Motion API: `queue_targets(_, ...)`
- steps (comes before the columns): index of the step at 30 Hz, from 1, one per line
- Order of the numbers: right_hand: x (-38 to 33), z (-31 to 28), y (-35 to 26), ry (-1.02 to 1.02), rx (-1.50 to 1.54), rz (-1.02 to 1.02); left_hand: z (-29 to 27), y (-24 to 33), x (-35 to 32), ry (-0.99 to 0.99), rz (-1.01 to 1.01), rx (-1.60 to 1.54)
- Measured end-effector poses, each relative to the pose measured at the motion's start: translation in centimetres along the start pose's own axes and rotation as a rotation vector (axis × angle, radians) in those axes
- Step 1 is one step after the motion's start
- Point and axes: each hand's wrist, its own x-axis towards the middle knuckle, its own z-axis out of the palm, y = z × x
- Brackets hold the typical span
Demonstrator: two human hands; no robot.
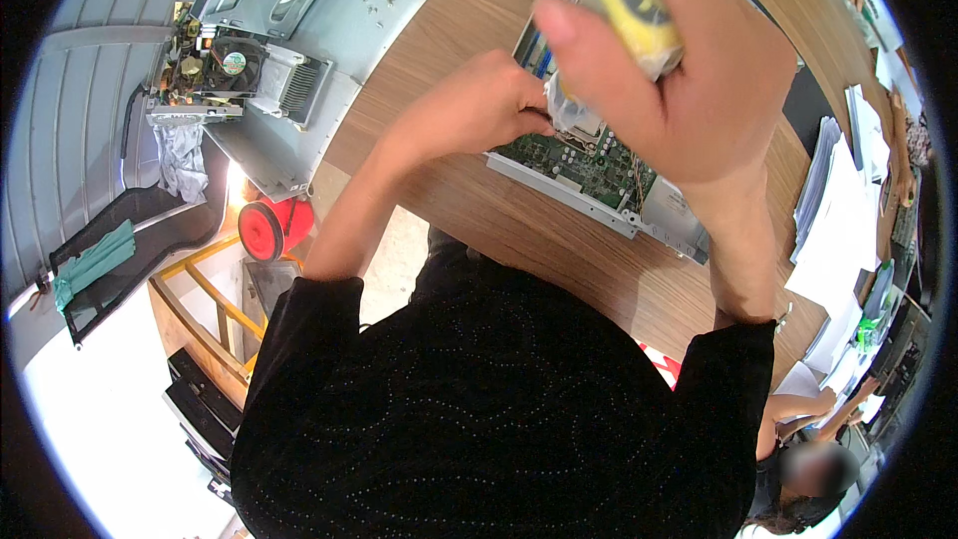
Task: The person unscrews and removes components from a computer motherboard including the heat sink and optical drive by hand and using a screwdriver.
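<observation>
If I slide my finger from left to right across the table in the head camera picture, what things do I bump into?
Grey computer case with a fan → left hand → green circuit board → right hand holding a yellow-handled tool → stacks of white papers.

Left hand (469, 110) reaches forward, fingers curled and pinched together; right hand (679, 60) is raised higher, fingers wrapped in a closed grip; both forearms bare.
</observation>
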Motion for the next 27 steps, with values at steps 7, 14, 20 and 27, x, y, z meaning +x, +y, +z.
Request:
queue_targets(7, 0.6, -1.9, -1.1, -0.241, -0.067, -0.162, -1.6, 2.1, -0.3, -0.079, -0.121, 0.000)
queue_targets(14, 2.6, -5.3, -1.3, -0.533, -0.287, -0.300, -0.7, 1.1, -0.3, -0.007, 0.032, -0.042)
queue_targets(20, 3.3, -5.6, -1.5, -0.591, -0.226, -0.306, -1.6, 3.2, -0.7, 0.076, 0.066, -0.077)
queue_targets(27, 3.7, -6.0, -0.2, -0.794, -0.327, -0.393, -1.3, 2.0, -0.5, -0.042, 0.107, -0.231)
